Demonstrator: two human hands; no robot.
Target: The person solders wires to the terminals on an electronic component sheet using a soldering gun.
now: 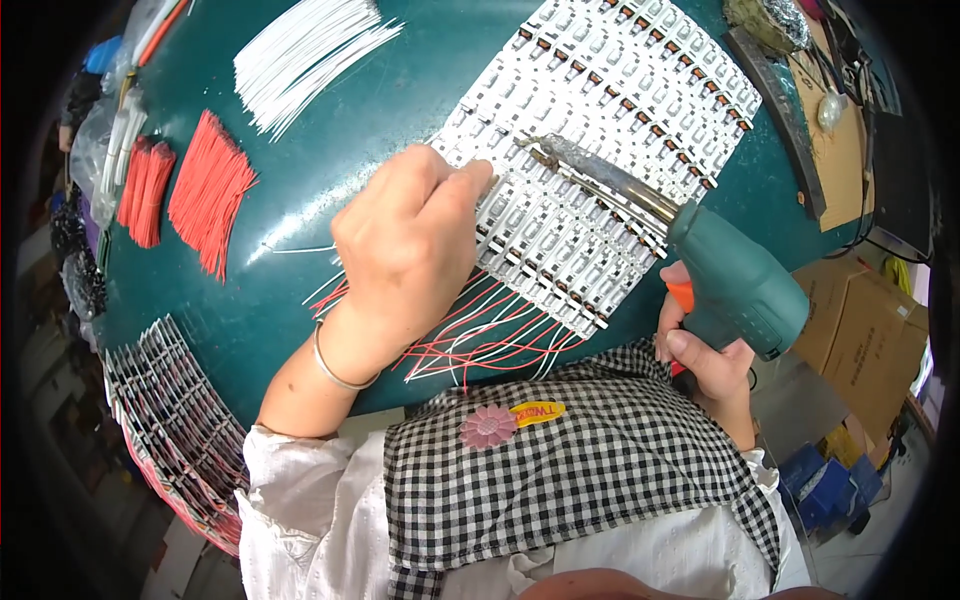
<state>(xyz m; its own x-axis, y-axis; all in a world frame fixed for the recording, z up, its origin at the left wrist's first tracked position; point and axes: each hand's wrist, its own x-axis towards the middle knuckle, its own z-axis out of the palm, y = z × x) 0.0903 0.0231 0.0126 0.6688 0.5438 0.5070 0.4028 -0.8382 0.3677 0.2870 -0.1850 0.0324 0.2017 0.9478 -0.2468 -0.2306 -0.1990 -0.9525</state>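
Observation:
My right hand (705, 345) is wrapped round the handle of a green soldering gun (745, 280) with an orange trigger. Its long metal barrel points up and left, the dark tip over a sheet of small white circuit boards (600, 110). Close to that tip, my left hand (410, 240) is closed in a pinch at the sheet's left edge. A white wire (300, 249) juts out from under this hand on the left; its other end is hidden by the fingers. Red and white wires (490, 330) trail from the sheet's near edge, partly beneath my left wrist.
On the green table (300, 200) lie a bundle of white wires (310, 60) and bundles of red wires (212, 190). A stack of wired boards (175, 410) stands at the near left. Far right are a dark curved bar (780, 120) and cardboard; cartons (860, 340) sit below.

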